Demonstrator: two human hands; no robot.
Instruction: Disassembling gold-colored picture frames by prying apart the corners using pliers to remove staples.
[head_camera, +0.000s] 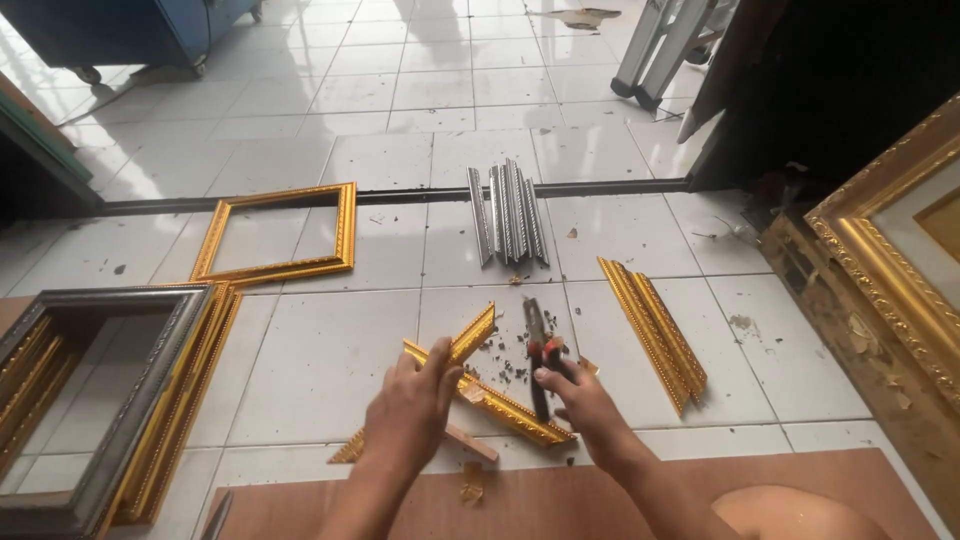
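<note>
1. work in hand: two gold moulding strips (480, 385) lie crossed on the white tiled floor (320, 350), meeting at a corner; the joint looks not yet closed, judging by the loose angle.
2. left hand (412, 405): fingers curled around the upper strip near the corner, gripping it.
3. right hand (580, 405): closed around the red handles of pliers (537, 355), whose dark nose points away from the person, just beyond the strips.
4. done so far, as it appears: one gold frame (280, 235) lies assembled further out; a grey and gold frame stack (110, 410) sits at left.
5. left to do, as it appears: a gold strip bundle (655, 335) at right and a silver strip bundle (508, 212) beyond remain loose.
6. edges: a brown board (560, 495) borders the near side; a large ornate frame (890, 250) stands close at right.
7. open room: bare tile between the stacks; chips scattered near the joint.
</note>
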